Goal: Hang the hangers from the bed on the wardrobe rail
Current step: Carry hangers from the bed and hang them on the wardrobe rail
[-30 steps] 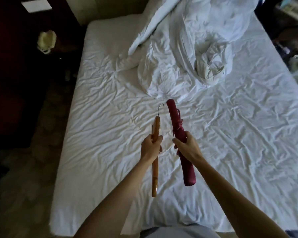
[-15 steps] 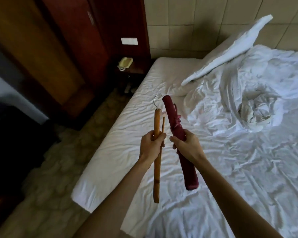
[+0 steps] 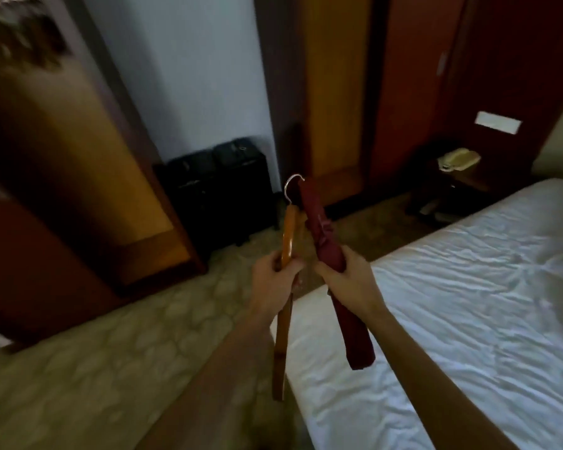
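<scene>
My left hand (image 3: 275, 276) grips a wooden hanger (image 3: 288, 235) seen edge-on, its metal hook at the top. My right hand (image 3: 346, 280) grips a dark red padded hanger (image 3: 325, 241) beside it, also upright. Both hangers are held close together in front of me, over the floor by the bed's corner. The white bed (image 3: 468, 303) lies to the right. An open wooden wardrobe (image 3: 62, 164) stands at the left; its rail (image 3: 10, 1) shows blurred at the top left corner.
Black luggage (image 3: 221, 193) stands against the white wall behind the hangers. Wooden doors and panels fill the back. A telephone (image 3: 457, 159) sits on a dark bedside stand at the right. Patterned carpet (image 3: 95, 368) covers the floor between me and the wardrobe.
The view has swung left, away from the bed and toward the wardrobe and luggage. Both hands keep their grip on the hangers, held in much the same pose.
</scene>
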A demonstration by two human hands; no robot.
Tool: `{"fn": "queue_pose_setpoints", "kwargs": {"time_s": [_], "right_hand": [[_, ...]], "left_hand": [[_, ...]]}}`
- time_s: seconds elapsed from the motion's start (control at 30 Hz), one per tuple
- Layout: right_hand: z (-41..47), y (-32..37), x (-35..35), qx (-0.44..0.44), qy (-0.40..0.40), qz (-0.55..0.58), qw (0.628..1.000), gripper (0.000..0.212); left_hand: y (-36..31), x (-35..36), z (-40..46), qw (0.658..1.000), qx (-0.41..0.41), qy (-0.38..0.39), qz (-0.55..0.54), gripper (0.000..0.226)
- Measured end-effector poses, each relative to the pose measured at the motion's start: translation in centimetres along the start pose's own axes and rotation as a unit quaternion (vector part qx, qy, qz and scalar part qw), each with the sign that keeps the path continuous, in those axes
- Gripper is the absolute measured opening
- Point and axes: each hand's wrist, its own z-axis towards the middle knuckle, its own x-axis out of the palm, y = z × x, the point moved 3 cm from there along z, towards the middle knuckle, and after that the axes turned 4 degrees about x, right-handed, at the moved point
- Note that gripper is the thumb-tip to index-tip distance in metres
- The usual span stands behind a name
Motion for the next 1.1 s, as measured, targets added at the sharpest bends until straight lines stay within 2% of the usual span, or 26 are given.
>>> {"fn": "queue_pose_setpoints", "kwargs": {"time_s": [0.17,0.37,0.6,0.83,1.1], "right_hand": [[5.0,8.4,14.5,-0.038,0.098,0.012,0.994,0.012],[10.2,18.8,31.8,-0.043,0.184,0.018,0.982,0.014],[14.8,26.2,47.5,-0.053,0.249,0.031,0.967,0.019],[22.9,30.8,61.8,-0.061,0.289,0.03,0.955,0.021],[38.4,37.9,76.4,-0.065,0.283,0.053,0.955,0.018]], "left_hand": [[1.1,-15.5,5.6,0.995,0.019,-0.094,0.001,0.014],[0.9,-33.2,10.9,0.979,0.036,-0.199,-0.002,0.011],[2.2,-48.1,16.0,0.954,0.027,-0.299,-0.021,0.013],[6.2,-60.2,25.8,0.942,0.022,-0.334,-0.01,0.01],[8.4,-74.1,44.5,0.942,0.022,-0.334,0.012,0.017]]}}
